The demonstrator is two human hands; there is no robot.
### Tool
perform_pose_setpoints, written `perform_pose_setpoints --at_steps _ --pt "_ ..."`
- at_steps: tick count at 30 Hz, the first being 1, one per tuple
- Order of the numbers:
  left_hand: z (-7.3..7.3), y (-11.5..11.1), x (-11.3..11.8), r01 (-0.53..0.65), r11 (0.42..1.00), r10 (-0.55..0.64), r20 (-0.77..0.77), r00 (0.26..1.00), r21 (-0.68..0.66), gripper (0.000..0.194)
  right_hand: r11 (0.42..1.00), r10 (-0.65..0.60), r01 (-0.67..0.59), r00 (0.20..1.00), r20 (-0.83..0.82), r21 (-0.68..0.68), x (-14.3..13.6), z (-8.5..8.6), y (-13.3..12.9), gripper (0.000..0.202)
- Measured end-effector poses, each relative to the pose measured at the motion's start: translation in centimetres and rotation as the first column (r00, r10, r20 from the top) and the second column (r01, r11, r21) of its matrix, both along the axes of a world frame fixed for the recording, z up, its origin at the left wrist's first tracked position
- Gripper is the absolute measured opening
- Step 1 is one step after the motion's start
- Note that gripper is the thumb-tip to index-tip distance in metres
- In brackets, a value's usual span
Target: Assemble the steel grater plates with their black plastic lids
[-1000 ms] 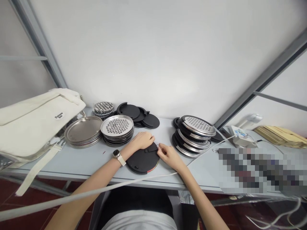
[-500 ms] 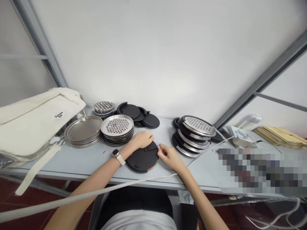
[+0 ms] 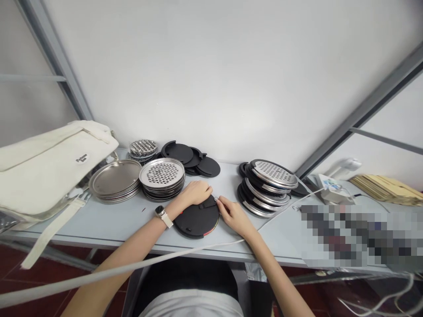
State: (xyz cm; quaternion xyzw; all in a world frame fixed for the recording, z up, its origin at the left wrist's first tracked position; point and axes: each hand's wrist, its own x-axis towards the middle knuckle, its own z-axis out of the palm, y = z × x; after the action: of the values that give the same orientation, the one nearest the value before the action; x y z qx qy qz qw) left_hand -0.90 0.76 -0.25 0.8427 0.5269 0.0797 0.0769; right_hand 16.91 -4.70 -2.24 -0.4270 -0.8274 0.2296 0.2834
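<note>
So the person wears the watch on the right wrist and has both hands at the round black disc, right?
Not quite: the head view shows the watch on the left wrist. The left hand and right hand are both at the round black disc.

The left grip (image 3: 197,192) covered the upper left part of the black disc (image 3: 194,222), its fingertips mostly out of sight. A shiny bit (image 3: 216,199) at the tips of the right grip (image 3: 233,215) was too small to identify; whether it was pinched or merely touched could not be told. A blocky mosaic (image 3: 350,235) concealed whatever lay toward the right of the bench (image 3: 228,176). The left edge cut off the cream bag (image 3: 49,163) and the white cable (image 3: 33,290), while both forearms (image 3: 139,240) ran out past the bottom. Print on the bag's round label (image 3: 81,159) was too small to read clearly.
</note>
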Motion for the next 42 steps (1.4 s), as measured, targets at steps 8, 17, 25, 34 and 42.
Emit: perform_pose_setpoints --at_steps 8,17,25,34,42 --pt "0.06 -0.07 -0.08 0.002 1.000 -0.002 0.001 1.000 0.001 0.043 1.000 -0.002 0.002 1.000 -0.010 -0.002 0.05 0.17 -0.12 0.030" --pt "0.01 -0.04 -0.06 0.003 1.000 -0.003 0.001 1.000 0.000 0.040 1.000 -0.018 0.018 1.000 0.013 0.012 0.04 -0.15 0.01 0.029" --pt "-0.15 -0.01 -0.08 0.015 1.000 -0.015 -0.009 1.000 -0.008 0.040 0.999 -0.035 0.036 0.998 0.048 -0.002 -0.10 -0.09 0.07 0.028" --pt "-0.03 -0.01 -0.07 -0.001 1.000 0.001 -0.007 1.000 -0.005 0.042 0.999 -0.033 0.033 0.999 0.039 -0.011 0.10 -0.09 0.06 0.030" --pt "-0.10 0.07 -0.08 -0.004 1.000 0.004 -0.007 1.000 0.000 0.043 1.000 -0.027 0.027 0.999 0.028 0.009 0.01 0.01 -0.07 0.030"
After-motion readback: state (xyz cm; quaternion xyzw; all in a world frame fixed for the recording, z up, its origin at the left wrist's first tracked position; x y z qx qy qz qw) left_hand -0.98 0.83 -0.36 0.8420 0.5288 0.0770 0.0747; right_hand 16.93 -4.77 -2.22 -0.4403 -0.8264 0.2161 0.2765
